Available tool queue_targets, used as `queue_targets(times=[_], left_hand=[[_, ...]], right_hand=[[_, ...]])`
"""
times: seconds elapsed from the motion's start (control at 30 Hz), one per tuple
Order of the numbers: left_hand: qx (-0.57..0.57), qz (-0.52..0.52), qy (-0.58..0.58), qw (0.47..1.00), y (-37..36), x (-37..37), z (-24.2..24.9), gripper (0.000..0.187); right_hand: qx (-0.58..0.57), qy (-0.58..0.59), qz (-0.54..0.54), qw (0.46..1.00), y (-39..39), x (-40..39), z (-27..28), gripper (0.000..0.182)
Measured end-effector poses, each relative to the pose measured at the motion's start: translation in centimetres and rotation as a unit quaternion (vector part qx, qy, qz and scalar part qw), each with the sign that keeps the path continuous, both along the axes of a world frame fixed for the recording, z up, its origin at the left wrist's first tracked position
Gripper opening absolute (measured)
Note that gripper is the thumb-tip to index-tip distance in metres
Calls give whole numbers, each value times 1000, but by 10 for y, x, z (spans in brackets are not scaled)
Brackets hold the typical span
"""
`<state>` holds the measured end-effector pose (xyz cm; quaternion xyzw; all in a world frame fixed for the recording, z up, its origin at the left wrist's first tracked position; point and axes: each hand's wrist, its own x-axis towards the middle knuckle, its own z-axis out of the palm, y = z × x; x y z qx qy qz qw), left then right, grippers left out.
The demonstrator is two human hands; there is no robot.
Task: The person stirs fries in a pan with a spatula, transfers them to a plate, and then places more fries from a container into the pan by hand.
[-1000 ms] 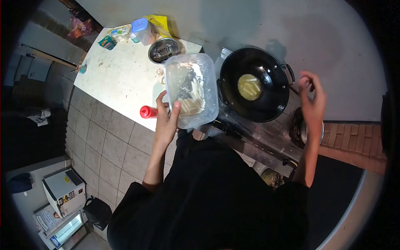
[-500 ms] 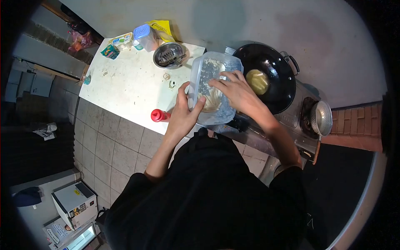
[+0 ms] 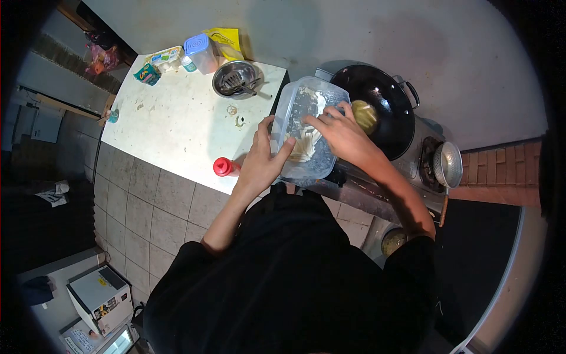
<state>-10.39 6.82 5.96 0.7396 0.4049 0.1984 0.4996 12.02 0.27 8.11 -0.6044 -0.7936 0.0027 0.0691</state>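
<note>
My left hand [image 3: 263, 158] is closed on the near left side of a clear plastic container [image 3: 282, 109], thumb over the rim. Inside lie pale, flour-dusted strips [image 3: 305, 147], with loose white powder on the container's floor and walls. My right hand [image 3: 345, 134] reaches in over the container's right side. Its fingers are bent and spread apart just above the powdery contents, and no strip shows in them. Whether the fingertips touch the strips is hard to see. Right beside the container, a black wok [image 3: 389, 106] holds a pool of yellowish oil [image 3: 365, 117].
A red-capped bottle [image 3: 224, 167] stands at the front edge of the white table [image 3: 177, 124]. Farther back are a metal bowl [image 3: 219, 88] with a slotted utensil, a blue-lidded tub [image 3: 199, 46] and a yellow bag [image 3: 227, 40]. A metal strainer [image 3: 449, 165] rests on the right burner.
The view has shifted slightly. My right fingers have moved within the container, and the pale strips lie differently, with more white showing near the far side. My left hand keeps its hold.
</note>
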Motion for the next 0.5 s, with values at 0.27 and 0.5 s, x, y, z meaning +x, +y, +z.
queue_targets(times=[0.27, 0.5], left_hand=[[-52, -12, 6, 999, 1, -2, -1, 78], [-48, -14, 4, 999, 1, -2, -1, 77]], right_hand=[[-36, 37, -18, 999, -5, -5, -7, 54], [-39, 10, 1, 999, -12, -12, -15, 53]])
